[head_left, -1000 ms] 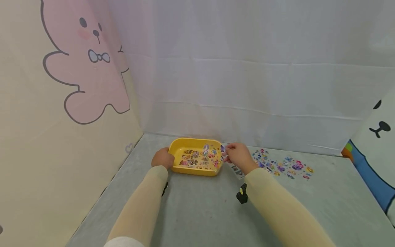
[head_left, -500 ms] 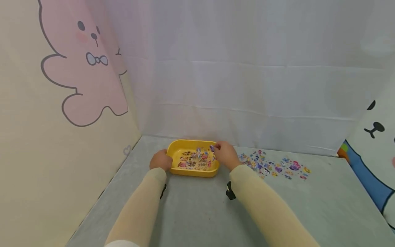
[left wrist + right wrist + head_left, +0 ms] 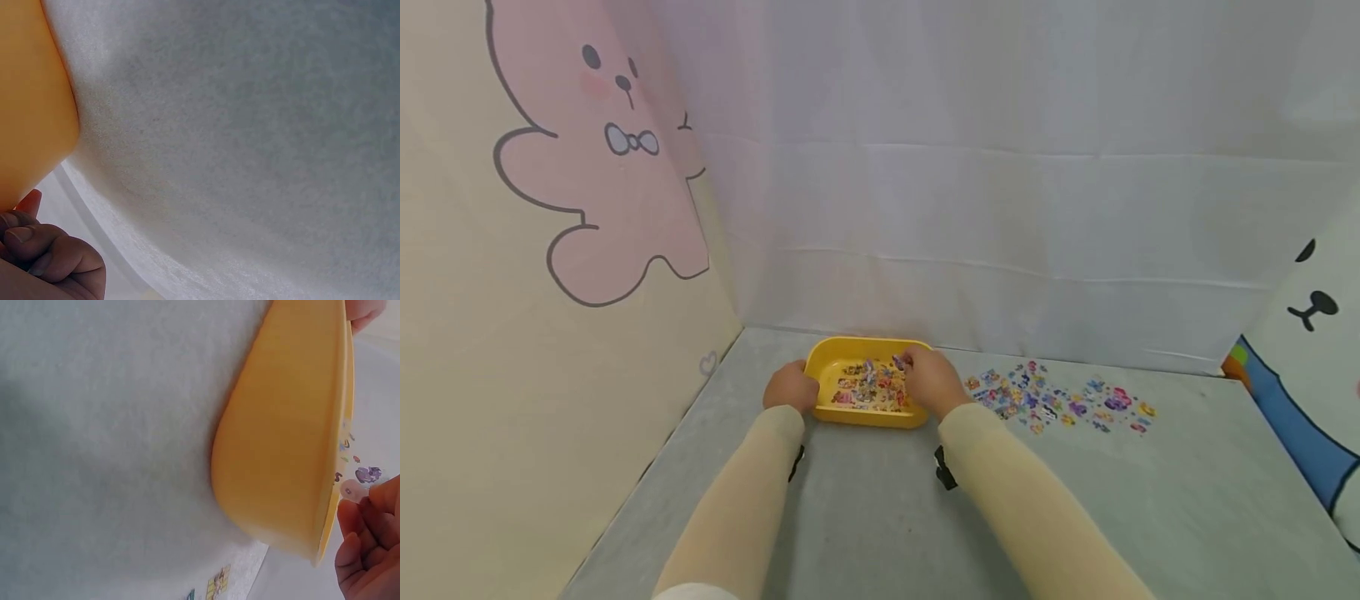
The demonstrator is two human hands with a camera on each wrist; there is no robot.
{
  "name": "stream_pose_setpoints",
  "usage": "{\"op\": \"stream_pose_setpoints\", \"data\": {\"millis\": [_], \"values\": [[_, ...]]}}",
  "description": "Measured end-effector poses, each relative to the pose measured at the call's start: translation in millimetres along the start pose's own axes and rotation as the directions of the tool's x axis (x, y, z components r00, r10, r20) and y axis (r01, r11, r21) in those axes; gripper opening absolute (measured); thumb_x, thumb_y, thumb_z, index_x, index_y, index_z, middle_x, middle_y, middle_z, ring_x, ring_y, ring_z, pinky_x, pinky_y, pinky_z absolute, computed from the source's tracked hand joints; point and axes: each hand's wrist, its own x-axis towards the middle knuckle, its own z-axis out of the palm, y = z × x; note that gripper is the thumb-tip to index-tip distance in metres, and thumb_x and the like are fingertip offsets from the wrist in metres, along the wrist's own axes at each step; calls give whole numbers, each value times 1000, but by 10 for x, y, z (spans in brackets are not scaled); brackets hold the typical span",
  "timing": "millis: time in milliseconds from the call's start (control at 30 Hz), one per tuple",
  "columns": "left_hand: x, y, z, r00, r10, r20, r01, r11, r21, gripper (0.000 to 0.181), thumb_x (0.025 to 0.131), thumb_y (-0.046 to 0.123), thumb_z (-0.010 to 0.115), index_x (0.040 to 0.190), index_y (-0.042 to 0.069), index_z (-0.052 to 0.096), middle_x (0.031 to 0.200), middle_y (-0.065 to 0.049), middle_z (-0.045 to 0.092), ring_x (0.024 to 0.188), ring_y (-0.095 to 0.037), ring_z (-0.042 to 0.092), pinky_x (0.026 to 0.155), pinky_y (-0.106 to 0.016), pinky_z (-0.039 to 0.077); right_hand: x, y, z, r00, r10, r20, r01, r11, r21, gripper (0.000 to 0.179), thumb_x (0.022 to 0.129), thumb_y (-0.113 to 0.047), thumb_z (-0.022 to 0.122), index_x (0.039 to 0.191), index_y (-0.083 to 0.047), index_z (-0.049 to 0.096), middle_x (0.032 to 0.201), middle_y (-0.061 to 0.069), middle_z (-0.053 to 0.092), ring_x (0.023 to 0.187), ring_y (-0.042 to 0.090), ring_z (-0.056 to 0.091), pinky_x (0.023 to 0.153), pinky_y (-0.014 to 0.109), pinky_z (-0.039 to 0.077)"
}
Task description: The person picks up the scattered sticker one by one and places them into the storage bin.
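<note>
A yellow tray (image 3: pixel 865 417) stands near the back of the table in the head view, and my left hand (image 3: pixel 791 388) grips its left end. In the left wrist view the curled fingers (image 3: pixel 62 253) are by the tray's wall (image 3: pixel 37 106). My right hand (image 3: pixel 934 383) is over the tray's right end, pinching the edge of a clear sticker sheet (image 3: pixel 880 382) with small colourful prints. The right wrist view shows thumb and finger on this see-through sheet (image 3: pixel 367 475), beside a purple print. More small pictures (image 3: pixel 846 396) show inside the tray; the sheet overlaps some of them.
Colourful stickers or printed sheets (image 3: pixel 1077 408) lie spread on the grey table (image 3: pixel 880 517) right of the tray. A white curtain (image 3: pixel 970 208) hangs behind the table. Printed cartoon walls (image 3: pixel 617 200) stand at both sides.
My right hand has moved left with the sticker sheet, from beside the tray's right rim to over the tray. More prints on the table are uncovered. The left hand keeps its grip.
</note>
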Motion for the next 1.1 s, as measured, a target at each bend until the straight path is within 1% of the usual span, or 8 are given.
{"op": "stream_pose_setpoints", "data": {"millis": [100,233,333,467,600,767,967,1100], "values": [[-3,9,-5,1000,-1,4,1,1000,1,54,97,11,56,150,0,51,138,-19,62,109,-32,60,103,-51,49,-1,5,37,999,-32,-2,32,998,-47,22,107,-19,55,119,-9,70,107,3,70,96,20,64,89,43,55],[1,7,-5,1000,-4,4,4,1000,-1,52,98,12,55,149,0,52,136,-19,63,107,-31,60,101,-50,49,-10,28,68,995,-93,-27,87,980,-180,18,105,-20,58,104,-10,73,92,2,70,82,21,63,81,42,56],[11,3,-2,1000,-4,3,4,1000,1,53,98,12,55,149,1,52,137,-18,63,109,-31,60,101,-50,49,-9,54,79,992,-111,-59,86,943,-320,19,104,-20,60,106,-9,75,96,6,72,90,26,65,90,46,54],[26,-4,4,1000,-5,9,5,1000,-2,53,98,13,55,150,1,52,138,-18,62,110,-31,60,103,-50,48,14,107,90,991,-93,-94,42,896,-442,25,105,-16,58,123,-7,73,116,10,70,111,31,63,106,50,46],[24,-10,-6,1000,-11,11,11,1000,-5,54,98,13,55,150,1,51,139,-19,62,113,-32,60,104,-51,47,37,157,87,992,-70,-107,19,908,-419,28,106,-13,56,129,-5,70,121,12,68,115,32,61,106,51,45],[4,6,-33,1000,-9,9,9,1000,6,55,98,12,54,151,1,50,140,-19,61,114,-33,60,105,-52,47,48,229,58,991,-69,-111,23,929,-370,27,102,-15,60,123,-2,70,114,12,68,108,32,62,103,51,47],[-9,27,-37,1000,-5,8,5,1000,6,54,98,12,54,150,1,51,138,-19,62,112,-32,60,105,-51,47,32,352,5,983,-109,-149,49,932,-359,23,99,-17,60,111,-1,71,99,10,68,96,29,64,92,48,52],[4,11,-10,1000,-1,5,1,1000,2,54,98,12,54,150,1,51,138,-19,63,112,-32,60,103,-51,48,20,492,-68,980,-94,-173,31,942,-335,23,100,-17,59,112,-1,67,101,13,69,94,32,65,88,51,53]]}}
